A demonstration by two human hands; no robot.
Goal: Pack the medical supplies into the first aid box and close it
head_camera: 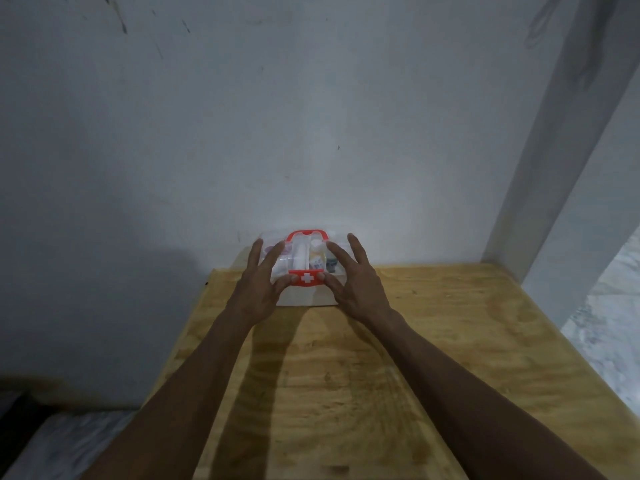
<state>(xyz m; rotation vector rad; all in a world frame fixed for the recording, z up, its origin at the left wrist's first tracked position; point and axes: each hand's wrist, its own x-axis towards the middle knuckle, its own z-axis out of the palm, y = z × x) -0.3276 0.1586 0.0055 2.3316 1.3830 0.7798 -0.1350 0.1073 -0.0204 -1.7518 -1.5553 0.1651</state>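
I see the box [304, 268] at the far edge of the table [433, 341], against the wall [277, 116], lid down. My left hand [258, 289] and right hand [356, 284] rest on its lid, fingers spread wide, thumbs touching the red latch [306, 278]. Neither hand holds anything. Supplies [317, 259] show through the clear lid.

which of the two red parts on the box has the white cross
The red latch on the near front edge, between both thumbs. The red handle on the lid is a plain loop with no cross.
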